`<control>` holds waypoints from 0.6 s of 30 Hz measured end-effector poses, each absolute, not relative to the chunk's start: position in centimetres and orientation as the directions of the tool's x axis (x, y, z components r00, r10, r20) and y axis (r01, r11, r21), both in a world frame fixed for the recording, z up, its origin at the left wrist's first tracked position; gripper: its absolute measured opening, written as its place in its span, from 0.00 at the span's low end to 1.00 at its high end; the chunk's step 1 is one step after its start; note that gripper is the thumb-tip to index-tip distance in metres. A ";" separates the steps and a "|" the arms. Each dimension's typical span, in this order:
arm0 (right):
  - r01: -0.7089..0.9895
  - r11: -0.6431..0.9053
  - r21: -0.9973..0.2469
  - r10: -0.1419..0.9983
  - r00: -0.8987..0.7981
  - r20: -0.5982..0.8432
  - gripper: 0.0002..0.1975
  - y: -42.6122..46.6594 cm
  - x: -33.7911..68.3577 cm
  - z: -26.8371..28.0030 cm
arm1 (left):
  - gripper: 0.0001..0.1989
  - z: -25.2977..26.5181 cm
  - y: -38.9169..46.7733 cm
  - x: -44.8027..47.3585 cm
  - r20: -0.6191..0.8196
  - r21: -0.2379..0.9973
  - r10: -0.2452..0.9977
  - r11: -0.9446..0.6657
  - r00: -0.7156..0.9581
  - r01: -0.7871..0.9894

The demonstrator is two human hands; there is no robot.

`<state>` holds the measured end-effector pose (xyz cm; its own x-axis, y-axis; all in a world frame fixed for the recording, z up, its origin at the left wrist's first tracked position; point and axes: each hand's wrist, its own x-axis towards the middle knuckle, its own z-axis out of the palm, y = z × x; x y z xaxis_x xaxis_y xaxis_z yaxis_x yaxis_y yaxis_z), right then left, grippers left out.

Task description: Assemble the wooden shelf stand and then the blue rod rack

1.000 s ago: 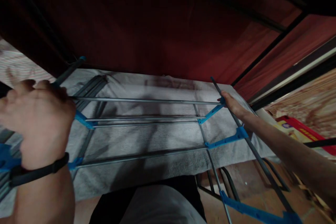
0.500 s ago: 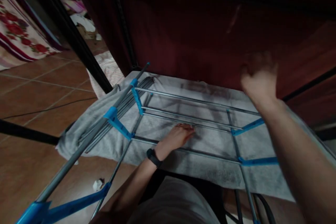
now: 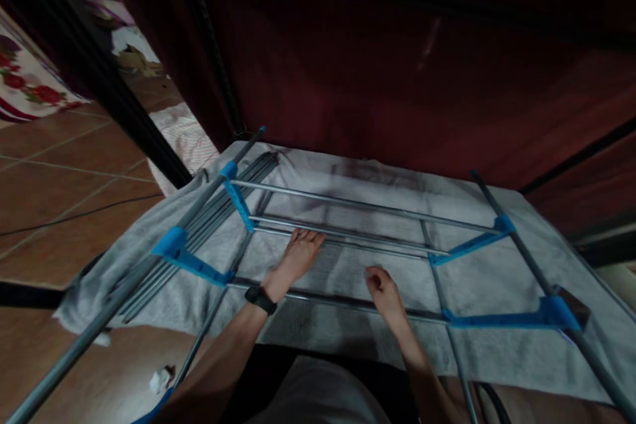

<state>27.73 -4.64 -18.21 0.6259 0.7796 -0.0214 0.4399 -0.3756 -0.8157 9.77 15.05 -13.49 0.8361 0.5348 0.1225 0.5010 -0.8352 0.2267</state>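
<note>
A rack frame of grey metal tubes with blue plastic brackets stands around my arms, over a grey cloth-covered surface. My left hand, with a dark band at the wrist, lies palm down with fingers stretched out. Its fingertips overlap the paired middle tubes; whether they touch them I cannot tell. Right of it, above the front cross tube, my right hand is loosely curled, with nothing visible in it. Several loose tubes lie bundled on the cloth at the left, partly behind the frame's left upright.
A dark red panel rises behind the surface. Black bars cross at the left, beside a tiled floor with a cable. A striped cloth lies on the floor. Dark brown object sits behind the right bracket.
My right hand has come down and left from in front of the red panel to low inside the frame, its fingers now curled. The left hand has moved slightly left, and the view has shifted.
</note>
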 end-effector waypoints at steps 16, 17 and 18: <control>0.222 -0.798 -0.560 0.193 0.975 0.112 0.32 -7.6 37.3 -19.8 | 0.24 -17.0 21.5 11.2 -0.209 0.406 0.503 -0.735 0.839 0.542; 0.219 -0.801 -0.557 0.194 0.975 0.104 0.32 -7.7 37.6 -20.0 | 0.24 -17.1 21.6 11.2 -0.215 0.405 0.500 -0.736 0.839 0.542; 0.215 -0.806 -0.551 0.195 0.976 0.096 0.32 -7.7 37.9 -20.2 | 0.25 -17.2 21.6 11.2 -0.216 0.404 0.499 -0.737 0.840 0.542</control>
<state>37.89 -7.72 -20.21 0.9762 0.1946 0.0957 0.2148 -0.8061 -0.5514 11.17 21.62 -17.21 0.8396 0.4986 -0.2156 0.5416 -0.7374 0.4037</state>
